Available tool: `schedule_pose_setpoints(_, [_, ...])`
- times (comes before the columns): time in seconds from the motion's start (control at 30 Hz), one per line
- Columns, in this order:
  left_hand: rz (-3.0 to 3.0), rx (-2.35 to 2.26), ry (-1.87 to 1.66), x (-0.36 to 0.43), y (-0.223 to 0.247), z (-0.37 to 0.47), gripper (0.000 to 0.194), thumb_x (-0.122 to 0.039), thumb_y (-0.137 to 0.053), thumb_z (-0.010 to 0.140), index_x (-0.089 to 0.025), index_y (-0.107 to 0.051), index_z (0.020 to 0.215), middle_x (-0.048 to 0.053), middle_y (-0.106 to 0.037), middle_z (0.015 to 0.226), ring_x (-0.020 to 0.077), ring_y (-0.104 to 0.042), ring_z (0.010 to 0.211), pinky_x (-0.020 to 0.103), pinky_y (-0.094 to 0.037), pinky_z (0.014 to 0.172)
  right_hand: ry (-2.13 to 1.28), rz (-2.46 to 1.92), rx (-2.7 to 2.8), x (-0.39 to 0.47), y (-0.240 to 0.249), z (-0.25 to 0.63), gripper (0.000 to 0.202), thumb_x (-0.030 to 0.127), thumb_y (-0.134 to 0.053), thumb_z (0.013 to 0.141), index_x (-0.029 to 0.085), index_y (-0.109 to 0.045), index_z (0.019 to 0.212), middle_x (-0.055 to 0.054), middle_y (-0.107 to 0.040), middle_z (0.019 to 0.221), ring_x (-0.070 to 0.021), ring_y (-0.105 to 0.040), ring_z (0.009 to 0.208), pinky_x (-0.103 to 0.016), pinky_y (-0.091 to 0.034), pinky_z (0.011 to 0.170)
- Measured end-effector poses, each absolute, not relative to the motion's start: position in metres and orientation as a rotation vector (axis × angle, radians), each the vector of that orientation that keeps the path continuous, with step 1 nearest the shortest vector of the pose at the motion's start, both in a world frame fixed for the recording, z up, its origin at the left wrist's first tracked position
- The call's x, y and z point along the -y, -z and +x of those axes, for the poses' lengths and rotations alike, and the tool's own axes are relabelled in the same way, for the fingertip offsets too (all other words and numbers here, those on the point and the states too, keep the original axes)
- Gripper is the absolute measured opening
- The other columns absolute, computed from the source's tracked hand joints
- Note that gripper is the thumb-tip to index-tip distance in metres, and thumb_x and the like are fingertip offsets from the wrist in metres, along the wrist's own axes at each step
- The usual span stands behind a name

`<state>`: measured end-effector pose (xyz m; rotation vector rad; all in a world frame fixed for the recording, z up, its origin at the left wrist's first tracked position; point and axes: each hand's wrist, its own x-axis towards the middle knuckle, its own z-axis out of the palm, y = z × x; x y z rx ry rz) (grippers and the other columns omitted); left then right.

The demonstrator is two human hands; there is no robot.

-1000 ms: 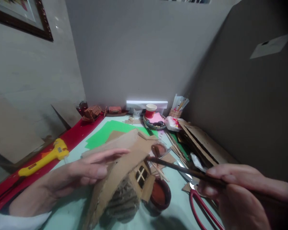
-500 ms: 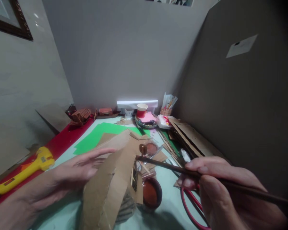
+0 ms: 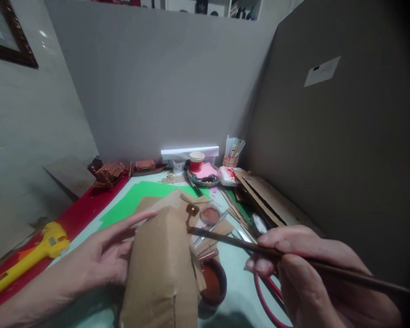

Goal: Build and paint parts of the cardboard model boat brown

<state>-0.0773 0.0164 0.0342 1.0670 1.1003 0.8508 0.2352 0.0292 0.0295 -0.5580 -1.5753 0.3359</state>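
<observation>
My left hand (image 3: 100,253) supports a folded cardboard model (image 3: 162,269) from its left side, the index finger stretched along the top edge. My right hand (image 3: 314,269) pinches a thin dark paintbrush (image 3: 225,240) between thumb and fingers. The brush tip meets the model's upper right edge, beside a dark brown patch (image 3: 192,209). Below the brush, partly behind the model, stands a dark bowl of reddish-brown paint (image 3: 212,282). A pair of scissors with red handles (image 3: 259,296) lies under my right hand.
A yellow glue gun (image 3: 30,259) lies at the left on a red strip. Green sheets (image 3: 130,202) and cardboard scraps cover the middle. Farther back are a red and white paper cup (image 3: 197,161) and a holder of sticks (image 3: 230,161). Stacked cardboard (image 3: 273,200) lines the right side.
The cardboard model has turned, so its broad face now points more toward me and its striped side is hidden. The brush tip has shifted slightly left and down, staying at the model's edge.
</observation>
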Motion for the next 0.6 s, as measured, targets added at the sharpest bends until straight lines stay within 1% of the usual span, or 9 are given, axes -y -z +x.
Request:
schedule_pose_setpoints(0.07, [1.078,-1.096,-0.859,-0.017,-0.028,-0.08,0.088,-0.026,-0.085,0.071,-0.041,-0.046,0.148,0.006,-0.051,0.154,0.0363,-0.042,0.144,0.043,-0.05,0.107,-0.362,-0.548,1.583,-0.03,-0.029,0.234,0.016,0.01,-0.06,0.096,0.019,-0.068,0.107,-0.008,-0.07,0.09,-0.0203,-0.07,0.074,-0.03,-0.063,0.055])
schedule_pose_setpoints(0.13, [1.112,-1.09,-0.895,-0.018,-0.021,-0.083,0.085,-0.019,-0.086,0.07,-0.048,-0.052,0.142,-0.001,-0.045,0.159,0.0344,-0.042,0.144,0.039,-0.052,0.104,-0.398,-0.539,1.562,-0.03,-0.028,0.23,0.017,0.009,-0.058,0.096,0.019,-0.068,0.106,-0.007,-0.069,0.093,-0.0187,-0.069,0.072,-0.029,-0.063,0.056])
schedule_pose_setpoints(0.17, [1.146,-1.086,-0.92,-0.018,-0.019,-0.084,0.083,-0.017,-0.086,0.069,-0.05,-0.055,0.138,-0.004,-0.045,0.159,0.0334,-0.043,0.144,0.037,-0.052,0.104,-0.41,-0.533,1.553,-0.031,-0.027,0.228,0.017,0.008,-0.058,0.096,0.019,-0.067,0.104,-0.006,-0.068,0.093,-0.0181,-0.069,0.072,-0.029,-0.063,0.057])
schedule_pose_setpoints(0.23, [1.212,-1.09,-0.982,-0.018,-0.017,-0.084,0.078,-0.017,-0.088,0.067,-0.05,-0.06,0.133,-0.006,-0.052,0.153,0.0322,-0.048,0.14,0.038,-0.049,0.108,-0.431,-0.519,1.547,-0.031,-0.026,0.224,0.018,0.006,-0.056,0.096,0.019,-0.067,0.103,-0.006,-0.067,0.092,-0.0177,-0.069,0.075,-0.029,-0.062,0.06])
schedule_pose_setpoints(0.33, [1.224,-1.131,-1.065,-0.015,-0.024,-0.078,0.072,-0.029,-0.092,0.063,-0.043,-0.066,0.128,-0.001,-0.064,0.141,0.0327,-0.058,0.131,0.041,-0.046,0.11,-0.432,-0.503,1.539,-0.032,-0.025,0.221,0.018,0.006,-0.055,0.097,0.018,-0.066,0.103,-0.005,-0.067,0.09,-0.0173,-0.068,0.076,-0.028,-0.062,0.062])
schedule_pose_setpoints(0.43, [1.147,-1.177,-1.097,-0.011,-0.033,-0.07,0.074,-0.041,-0.093,0.059,-0.04,-0.067,0.128,0.002,-0.067,0.137,0.0332,-0.064,0.121,0.037,-0.054,0.099,-0.43,-0.522,1.538,-0.031,-0.025,0.221,0.017,0.008,-0.056,0.098,0.019,-0.067,0.104,-0.004,-0.067,0.088,-0.0178,-0.068,0.077,-0.029,-0.062,0.064])
schedule_pose_setpoints(0.5, [1.101,-1.201,-1.099,-0.009,-0.037,-0.067,0.072,-0.047,-0.09,0.061,-0.039,-0.067,0.129,0.003,-0.066,0.139,0.0322,-0.065,0.121,0.03,-0.057,0.092,-0.445,-0.536,1.53,-0.03,-0.025,0.221,0.015,0.01,-0.057,0.098,0.02,-0.068,0.103,-0.004,-0.067,0.09,-0.017,-0.069,0.075,-0.029,-0.063,0.066])
schedule_pose_setpoints(0.57, [1.072,-1.234,-1.098,-0.007,-0.038,-0.065,0.068,-0.05,-0.087,0.064,-0.038,-0.066,0.128,0.002,-0.064,0.141,0.0311,-0.067,0.117,0.025,-0.059,0.079,-0.467,-0.546,1.505,-0.03,-0.025,0.221,0.014,0.011,-0.058,0.098,0.02,-0.068,0.102,-0.004,-0.067,0.093,-0.0158,-0.069,0.071,-0.029,-0.062,0.064])
schedule_pose_setpoints(0.6, [1.064,-1.256,-1.092,-0.007,-0.038,-0.065,0.068,-0.051,-0.086,0.065,-0.038,-0.066,0.129,0.003,-0.065,0.141,0.0308,-0.069,0.113,0.023,-0.058,0.07,-0.47,-0.542,1.498,-0.031,-0.024,0.221,0.014,0.011,-0.058,0.098,0.02,-0.068,0.103,-0.005,-0.068,0.093,-0.0157,-0.069,0.071,-0.028,-0.062,0.063])
